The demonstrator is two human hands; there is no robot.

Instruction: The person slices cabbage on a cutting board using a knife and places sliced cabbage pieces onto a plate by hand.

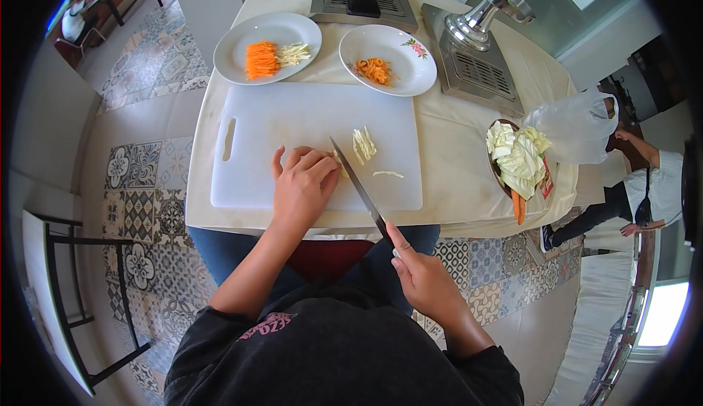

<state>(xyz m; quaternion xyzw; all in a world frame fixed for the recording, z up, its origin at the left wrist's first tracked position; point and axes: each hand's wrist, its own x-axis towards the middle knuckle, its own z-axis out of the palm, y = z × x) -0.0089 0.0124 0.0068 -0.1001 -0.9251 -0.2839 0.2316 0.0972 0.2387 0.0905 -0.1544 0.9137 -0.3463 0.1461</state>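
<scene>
My right hand (419, 274) grips the black handle of a kitchen knife (360, 188), its blade slanting up and left over the white cutting board (253, 179). The fingers of my left hand (304, 183) are curled on the board, pressing down a pale piece of cabbage (338, 158) beside the blade. My fingers cover most of that piece. Just right of the knife tip lies a small pile of cut cabbage strips (363, 145), and a single strip (389, 174) rests apart from it, lower on the board.
Beyond the board stand a plate (228, 53) with carrot and pale strips, and a flowered plate (414, 78) with carrot shreds. A basket of cabbage leaves (520, 161), carrots (518, 207) and a plastic bag (575, 128) are at right. Metal stands (476, 69) are behind. Another person (652, 186) stands at right.
</scene>
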